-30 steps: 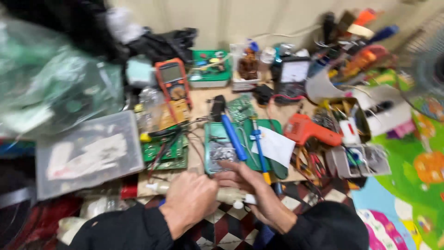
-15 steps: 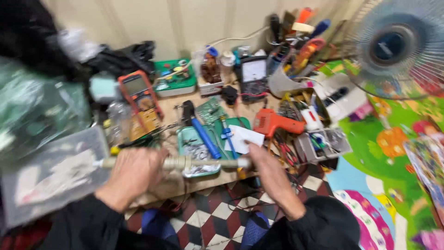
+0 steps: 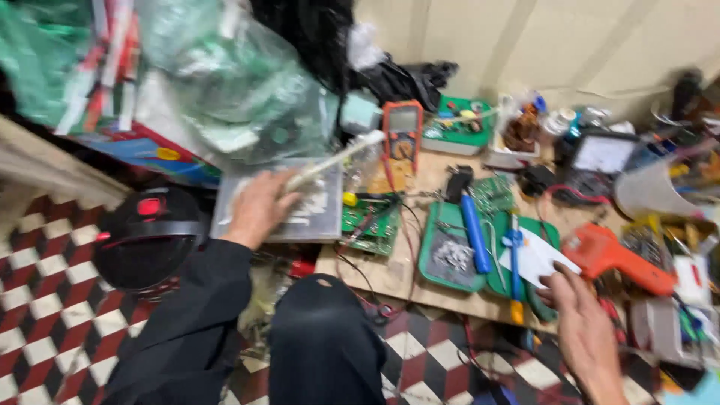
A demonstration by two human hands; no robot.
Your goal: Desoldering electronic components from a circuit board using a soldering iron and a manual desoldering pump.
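My left hand grips a long pale stick-like tube and holds it slanted up to the right, above a clear plastic box. My right hand hangs open at the front edge of the low wooden board, fingers spread, just below a white card and a green tray. A blue pen-shaped tool lies across that tray. My dark-clothed knee sits between the two arms.
An orange multimeter, green circuit boards, an orange glue gun, a small screen and several loose tools crowd the board. A black round device rests on the checkered floor at left. Plastic bags pile up at upper left.
The right hand has let go of the pale tube and dropped to the board's front edge. The left hand swung the tube left and up. The camera view shifted left.
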